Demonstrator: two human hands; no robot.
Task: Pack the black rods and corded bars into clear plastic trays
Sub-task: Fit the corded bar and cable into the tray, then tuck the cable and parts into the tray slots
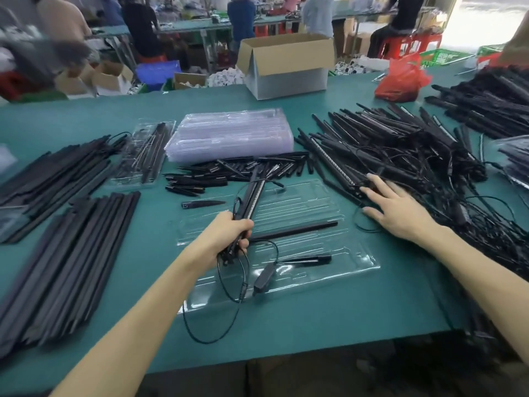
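My left hand (232,236) grips a bundle of black corded bars (253,196) by its near end, angled up over a clear plastic tray (303,202). Thin cords and a black box-shaped plug (264,277) dangle below my fist onto a second clear tray (337,270). That tray also holds a short black piece (312,259), and a single black rod (297,229) lies between the two trays. My right hand (398,207) lies flat with fingers spread at the edge of a big tangled heap of corded bars (400,150).
A stack of clear trays (232,136) sits behind a scatter of short black pieces (229,173). Long black rods (65,253) lie in piles on the left, beside a filled tray (143,156). A cardboard box (286,64) and a red bag (400,78) stand at the far edge.
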